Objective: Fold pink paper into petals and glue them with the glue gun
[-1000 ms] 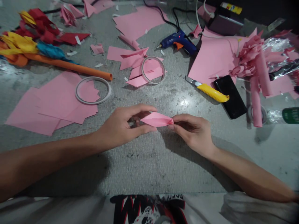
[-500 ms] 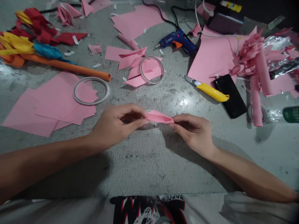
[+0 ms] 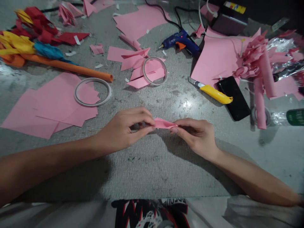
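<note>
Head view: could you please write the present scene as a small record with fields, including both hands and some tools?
Left hand: thumb and fingers at the left end of the folded pink paper
Right hand: pinching the right end of the same paper
Glue gun: blue, orange trigger, red light showing
Cutter: yellow handle, its end overlapping a black device
Flat pink sheets: overlapping, a pale ring partly over them
</note>
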`<state>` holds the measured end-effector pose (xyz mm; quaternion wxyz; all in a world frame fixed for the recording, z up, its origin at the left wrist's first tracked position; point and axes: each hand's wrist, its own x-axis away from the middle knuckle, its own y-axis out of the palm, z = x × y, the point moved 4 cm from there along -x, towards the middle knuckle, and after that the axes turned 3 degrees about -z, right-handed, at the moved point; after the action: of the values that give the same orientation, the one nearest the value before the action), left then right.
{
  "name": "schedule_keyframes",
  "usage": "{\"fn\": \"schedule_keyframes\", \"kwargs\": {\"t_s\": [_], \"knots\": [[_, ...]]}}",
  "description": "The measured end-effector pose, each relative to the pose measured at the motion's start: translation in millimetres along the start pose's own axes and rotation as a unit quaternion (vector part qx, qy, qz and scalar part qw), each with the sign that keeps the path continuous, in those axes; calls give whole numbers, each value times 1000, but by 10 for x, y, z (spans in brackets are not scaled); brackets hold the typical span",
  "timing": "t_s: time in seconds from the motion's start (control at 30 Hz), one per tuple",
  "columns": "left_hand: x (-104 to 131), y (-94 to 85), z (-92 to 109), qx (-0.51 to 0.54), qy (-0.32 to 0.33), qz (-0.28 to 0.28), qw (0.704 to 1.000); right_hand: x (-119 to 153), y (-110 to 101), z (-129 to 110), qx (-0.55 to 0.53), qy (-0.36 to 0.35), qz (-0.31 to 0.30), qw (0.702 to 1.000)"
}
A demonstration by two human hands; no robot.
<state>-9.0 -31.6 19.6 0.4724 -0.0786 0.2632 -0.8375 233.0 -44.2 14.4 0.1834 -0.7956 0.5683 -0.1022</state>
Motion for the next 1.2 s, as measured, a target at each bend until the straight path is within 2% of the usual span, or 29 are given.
{"fn": "schedule_keyframes", "kwargs": {"t_s": [0.13, 0.37, 0.53, 0.73, 0.83, 0.97, 1.1, 1.2], "knots": [[-6, 20, -7, 4, 9, -7, 1000, 11, -1, -11, 9, -2, 4, 1000], [25, 37, -75, 63, -70, 9, 996, 21, 4, -32, 25, -20, 9, 999], [-11, 76, -9, -11, 3, -63, 998, 36, 21, -64, 45, -64, -5, 997], [131, 140, 10, -153, 93, -26, 984, 5, 97, -88, 28, -74, -73, 994], [214, 186, -5, -185, 124, -21, 975, 14, 127, -118, 16, -111, -99, 989], [236, 181, -27, -200, 126, 2, 972, 38, 129, -132, 27, -131, -94, 987], [214, 174, -11, -220, 128, -3, 967, 50, 128, -108, 25, -132, -86, 987], [217, 161, 39, -209, 160, 18, 965, 59, 136, -96, 23, -151, -86, 984]]}}
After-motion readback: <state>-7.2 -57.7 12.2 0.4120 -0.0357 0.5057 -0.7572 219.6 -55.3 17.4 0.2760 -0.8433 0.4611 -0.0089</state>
